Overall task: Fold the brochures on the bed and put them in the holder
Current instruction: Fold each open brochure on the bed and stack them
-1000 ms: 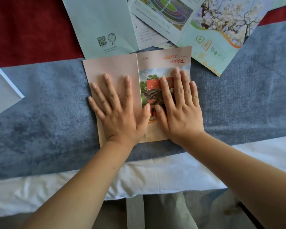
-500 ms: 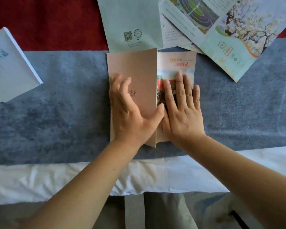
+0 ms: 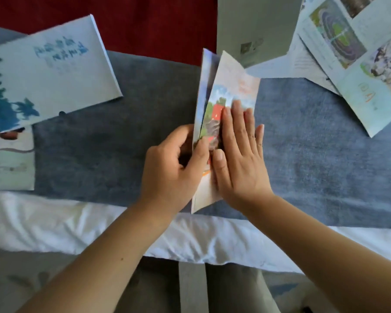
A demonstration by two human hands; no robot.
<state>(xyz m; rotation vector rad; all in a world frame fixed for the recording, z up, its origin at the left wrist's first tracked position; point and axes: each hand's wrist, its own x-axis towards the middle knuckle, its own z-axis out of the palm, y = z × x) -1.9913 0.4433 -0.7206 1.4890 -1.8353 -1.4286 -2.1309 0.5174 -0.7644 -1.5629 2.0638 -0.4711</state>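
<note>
Nearest to you, the white sheet runs along the edge of the bed, and both your forearms cross it. Beyond the sheet lies the blue-grey runner, which carries the work. Your left hand pinches the left panel of the brochure: the thumb lies on the printed face, the curled fingers sit behind it, and the panel stands raised off the runner. Your right hand lies flat on the right panel, fingers straight and held close together, and presses it down onto the runner. The brochure is therefore partly folded, in the middle of the runner, between and under your two hands. To the left, well apart from it, a folded blue-and-white brochure lies tilted, partly on the runner. Another printed sheet lies below it at the left edge. To the far right, several open brochures overlap one another, and a pale green sheet lies just beyond the raised panel. Their print is too blurred to read. Farthest from you is the red cover.
</note>
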